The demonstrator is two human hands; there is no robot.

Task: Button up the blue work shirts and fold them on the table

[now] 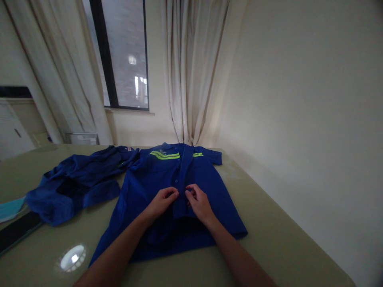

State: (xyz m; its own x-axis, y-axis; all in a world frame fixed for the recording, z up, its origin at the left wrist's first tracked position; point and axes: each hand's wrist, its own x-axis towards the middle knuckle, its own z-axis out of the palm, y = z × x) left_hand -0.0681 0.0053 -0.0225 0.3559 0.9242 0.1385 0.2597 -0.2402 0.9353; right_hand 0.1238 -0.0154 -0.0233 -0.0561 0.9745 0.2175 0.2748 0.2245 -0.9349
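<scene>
A dark blue short-sleeved shirt [206, 177] with yellow-green chest stripes lies spread on the table, its collar at the far end. Down its middle runs the button placket [186, 165], with a few buttons showing. My left hand [165, 201] is closed in a pinch at the left side of the placket, low on the shirt front. Opposite it, my right hand [199, 201] has its fingers curled together on the placket's right edge. The fabric between the fingertips is mostly hidden. Below the hands the front hem gapes a little.
Another crumpled dark blue garment [89, 175] lies to the left, touching the shirt. At the left edge are a light blue face mask [12, 209] and a dark flat object [19, 231]. The glossy table [263, 223] runs along a wall at right; curtains [191, 71] hang behind.
</scene>
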